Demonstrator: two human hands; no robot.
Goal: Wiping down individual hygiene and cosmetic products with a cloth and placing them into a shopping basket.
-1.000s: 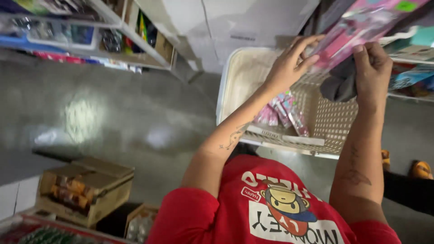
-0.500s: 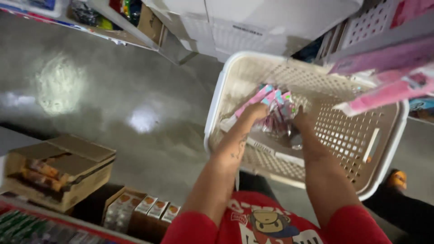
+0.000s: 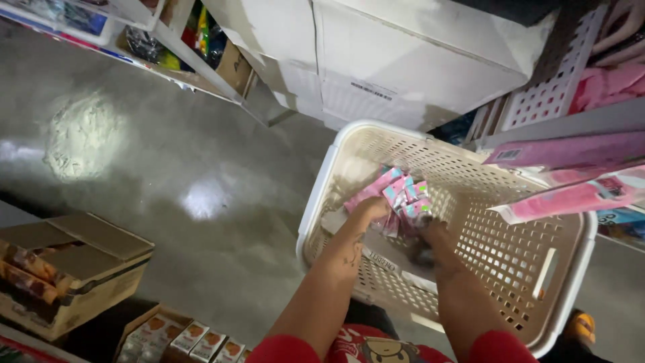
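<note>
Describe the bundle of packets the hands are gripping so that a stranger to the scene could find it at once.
Start at the cream perforated laundry basket on the grey floor. Inside it, the left hand and right hand meet on a fan of pink packets; nothing else in the basket is coloured.

Cream perforated plastic laundry basket [image 3: 568, 269] holding pink packets [image 3: 402, 198]; open cardboard boxes [image 3: 64, 269] sit on glossy grey floor [image 3: 201, 168].

Red short sleeves, tattooed left forearm [image 3: 349, 252]

Both hands [image 3: 396, 225] on pink packets [image 3: 401, 199] inside cream basket [image 3: 510, 262].
</note>
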